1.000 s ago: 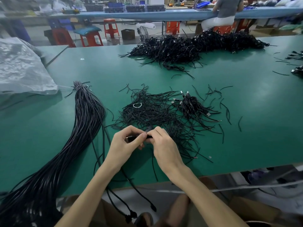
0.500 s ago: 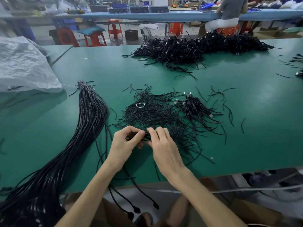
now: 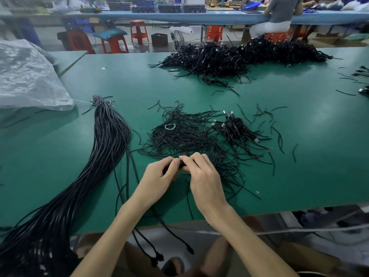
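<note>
A crinkled plastic bag lay at the far left of the green surface. Beside it a long cable bundle ran from its tied top down to the near edge. The left hand pinched a small black piece between thumb and curled fingers, just above the surface near its front edge. The right hand pinched the same piece from the other side, its fingertips meeting the left's. Just behind both hands spread a loose pile of thin black ties, with a white ring on it. To its right lay a plug cluster; a bigger black heap sat far back.
</note>
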Available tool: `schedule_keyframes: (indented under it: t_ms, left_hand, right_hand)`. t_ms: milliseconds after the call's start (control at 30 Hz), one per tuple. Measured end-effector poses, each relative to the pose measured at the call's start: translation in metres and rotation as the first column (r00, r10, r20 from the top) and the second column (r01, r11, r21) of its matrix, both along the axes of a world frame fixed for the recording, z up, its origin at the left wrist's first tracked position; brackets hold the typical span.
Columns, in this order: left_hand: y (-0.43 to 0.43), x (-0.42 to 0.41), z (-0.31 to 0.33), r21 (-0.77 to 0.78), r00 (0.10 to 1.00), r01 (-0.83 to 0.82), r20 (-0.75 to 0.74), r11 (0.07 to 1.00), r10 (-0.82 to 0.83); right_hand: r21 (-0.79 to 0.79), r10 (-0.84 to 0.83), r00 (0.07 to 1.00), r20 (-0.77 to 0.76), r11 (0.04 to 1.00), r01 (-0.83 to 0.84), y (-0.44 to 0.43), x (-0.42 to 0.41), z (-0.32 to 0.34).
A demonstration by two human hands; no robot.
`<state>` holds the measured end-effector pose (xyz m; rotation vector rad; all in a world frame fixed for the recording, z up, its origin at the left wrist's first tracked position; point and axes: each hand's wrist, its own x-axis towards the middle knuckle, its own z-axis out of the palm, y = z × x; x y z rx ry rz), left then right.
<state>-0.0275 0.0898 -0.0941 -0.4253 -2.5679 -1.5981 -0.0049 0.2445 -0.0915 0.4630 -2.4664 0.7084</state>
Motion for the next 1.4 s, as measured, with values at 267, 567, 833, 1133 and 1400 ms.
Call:
schedule_keyframes:
  t_ms: [267,567,833,1133,1400]
  left_hand:
    - [-0.002,-0.001,0.002,0.024,0.992,0.111,0.060,0.994,-0.112]
    - [-0.003,-0.001,0.005,0.047,0.990,0.130,0.054,0.990,-0.132]
    - [-0.008,-0.001,0.007,0.251,0.987,-0.098,0.149,0.963,0.062]
    - [-0.013,-0.006,0.007,0.365,0.970,-0.166,0.228,0.916,0.085]
    - [-0.011,-0.001,0.011,0.362,0.968,-0.156,0.241,0.919,0.069]
  right_hand:
    - [-0.008,-0.010,0.998,-0.066,1.000,0.009,0.002,0.002,0.002]
    - [0.036,-0.071,0.989,-0.128,0.996,0.076,0.001,-0.002,-0.004]
    - [0.021,-0.215,0.963,-0.166,0.975,0.221,0.002,-0.009,0.009]
    - [0.159,-0.352,0.897,0.268,0.934,0.319,0.043,-0.078,0.024]
    - [0.248,-0.338,0.905,0.260,0.929,0.275,0.043,-0.090,0.018]
